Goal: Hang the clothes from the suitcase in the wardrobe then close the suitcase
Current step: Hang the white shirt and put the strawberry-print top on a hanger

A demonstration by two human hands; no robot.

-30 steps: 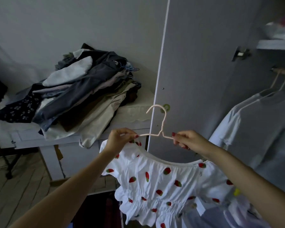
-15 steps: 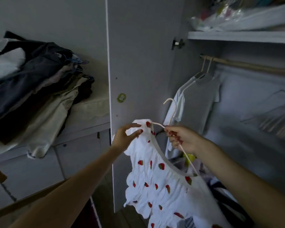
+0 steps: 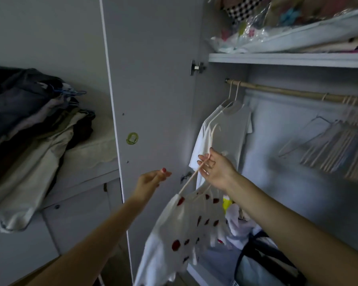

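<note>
Right hand (image 3: 216,169): grip closed around the neck of a pale hanger (image 3: 196,172) carrying a white strawberry-print dress (image 3: 186,230), held tilted in front of the open wardrobe, below the wooden rail (image 3: 287,92). Left hand (image 3: 151,180): apart from the dress, holding nothing, fingers loosely curled, beside the wardrobe door (image 3: 153,79). Two white T-shirts (image 3: 225,129) hang at the rail's left end; empty hangers (image 3: 339,147) cluster to the right. A pile of clothes (image 3: 29,124) lies on the tabletop (image 3: 91,153) at left.

Dress (image 3: 180,230) hem cut off below; empty hangers (image 3: 337,149) at right blurred
</note>
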